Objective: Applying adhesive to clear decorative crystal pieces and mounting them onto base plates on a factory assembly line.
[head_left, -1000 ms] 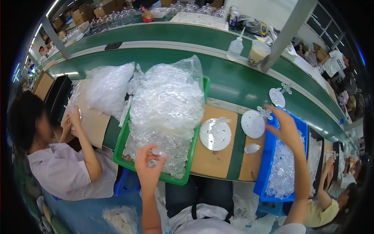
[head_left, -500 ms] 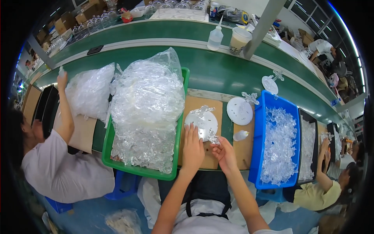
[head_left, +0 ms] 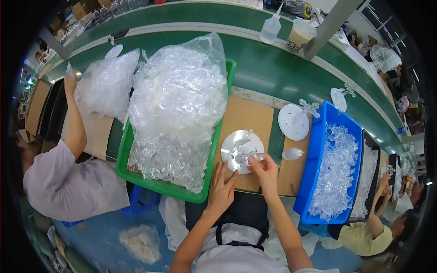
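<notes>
A round whitish disc (head_left: 230,148) with small holes lies on a brown cardboard sheet (head_left: 248,109) in front of me. A slender clear plastic piece rests across its upper part. My right hand (head_left: 267,175) pinches another clear plastic piece (head_left: 251,158) between thumb and fingers, over the disc's near right part. At the disc's near left rim is my left hand (head_left: 221,187), its fingers extended and slightly apart, holding nothing. The fingertips touch or nearly touch the rim.
Left stands a green bin (head_left: 182,194) under a big bag of clear parts (head_left: 177,86); right, a blue bin (head_left: 304,191) of clear pieces. Between lie a small bottle (head_left: 292,154) and a second disc (head_left: 291,123). A squeeze bottle (head_left: 270,29) and cup (head_left: 300,36) stand behind. Co-workers sit on both sides.
My left hand has slid off the disc's face down to its near rim. My right hand has brought the clear piece up and over the disc. The view has shifted.
</notes>
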`<action>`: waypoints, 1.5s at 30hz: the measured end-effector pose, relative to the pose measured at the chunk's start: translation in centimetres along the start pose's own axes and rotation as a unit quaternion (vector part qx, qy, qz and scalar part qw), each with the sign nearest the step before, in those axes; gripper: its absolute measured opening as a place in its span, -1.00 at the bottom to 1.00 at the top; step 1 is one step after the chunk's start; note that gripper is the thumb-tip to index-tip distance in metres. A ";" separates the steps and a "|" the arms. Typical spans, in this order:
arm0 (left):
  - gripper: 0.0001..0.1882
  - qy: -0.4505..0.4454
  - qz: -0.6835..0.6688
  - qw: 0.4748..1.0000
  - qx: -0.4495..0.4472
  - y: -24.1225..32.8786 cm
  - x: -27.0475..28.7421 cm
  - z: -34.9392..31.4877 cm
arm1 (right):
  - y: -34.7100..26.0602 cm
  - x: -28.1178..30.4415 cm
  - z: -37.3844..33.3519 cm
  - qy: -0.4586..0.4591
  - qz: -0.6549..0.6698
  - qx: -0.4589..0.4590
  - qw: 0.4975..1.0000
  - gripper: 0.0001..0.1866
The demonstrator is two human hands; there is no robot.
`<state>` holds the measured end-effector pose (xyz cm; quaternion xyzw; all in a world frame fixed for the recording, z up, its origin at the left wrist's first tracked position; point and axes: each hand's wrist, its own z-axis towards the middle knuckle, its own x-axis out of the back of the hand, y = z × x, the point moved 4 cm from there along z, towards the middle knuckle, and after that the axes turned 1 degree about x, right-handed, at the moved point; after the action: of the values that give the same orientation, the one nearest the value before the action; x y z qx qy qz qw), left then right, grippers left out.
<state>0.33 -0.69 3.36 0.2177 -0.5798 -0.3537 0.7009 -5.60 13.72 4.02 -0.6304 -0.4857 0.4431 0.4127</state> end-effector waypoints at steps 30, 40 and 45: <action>-0.25 -0.090 0.049 0.994 -0.033 -0.5 -1.2 0.4 | -0.7 -5.3 -0.3 -0.010 -0.554 0.252 0.793 -0.71; -0.31 -0.088 0.119 0.988 -0.043 0.1 -0.1 0.2 | -19.6 14.1 4.9 0.138 -0.682 0.175 0.697 -0.82; -0.32 -0.094 0.120 0.987 -0.053 0.7 -0.7 0.8 | -13.3 25.9 15.8 0.033 -0.720 0.100 0.686 -0.64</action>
<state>-0.29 0.37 3.55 0.0743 -0.6454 -0.3162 0.6913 -20.56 42.98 8.34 -0.0565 -0.7293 0.0346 0.6810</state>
